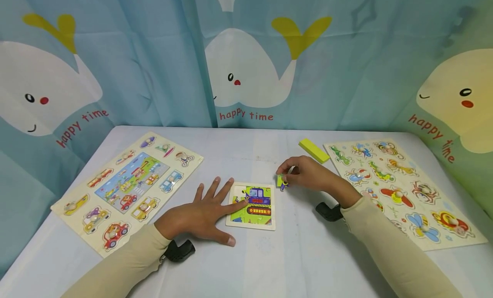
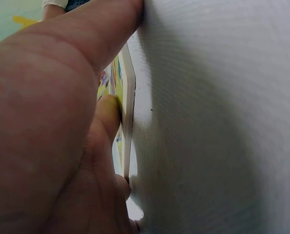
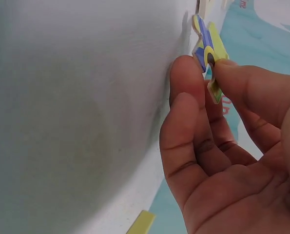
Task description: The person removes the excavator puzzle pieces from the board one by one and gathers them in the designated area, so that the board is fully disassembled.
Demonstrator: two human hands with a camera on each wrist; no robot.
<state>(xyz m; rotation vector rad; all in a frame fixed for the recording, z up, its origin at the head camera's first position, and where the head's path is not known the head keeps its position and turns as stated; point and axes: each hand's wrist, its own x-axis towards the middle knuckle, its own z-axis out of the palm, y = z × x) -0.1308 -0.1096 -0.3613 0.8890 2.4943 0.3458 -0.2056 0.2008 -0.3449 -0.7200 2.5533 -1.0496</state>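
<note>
My left hand [image 1: 202, 212] lies with spread fingers on the table, its index finger reaching over the left edge of a small framed jigsaw puzzle [image 1: 274, 204]. The puzzle shows a purple vehicle with red tracks on a green ground. Just right of its upper corner, my right hand [image 1: 308, 174] pinches a green and purple jigsaw piece [image 1: 280, 181] between thumb and fingers. In the right wrist view the same jigsaw piece [image 3: 203, 46] stands on edge at the fingertips. The left wrist view shows the puzzle's pale frame [image 2: 129, 97] beside the fingers.
A vehicle puzzle board [image 1: 90, 199] lies at the left, and an insect puzzle board [image 1: 404, 191] at the right. Behind the right hand rests a yellow-green block [image 1: 313, 150]. A blue curtain [image 1: 154, 67] with whales stands along the table's back.
</note>
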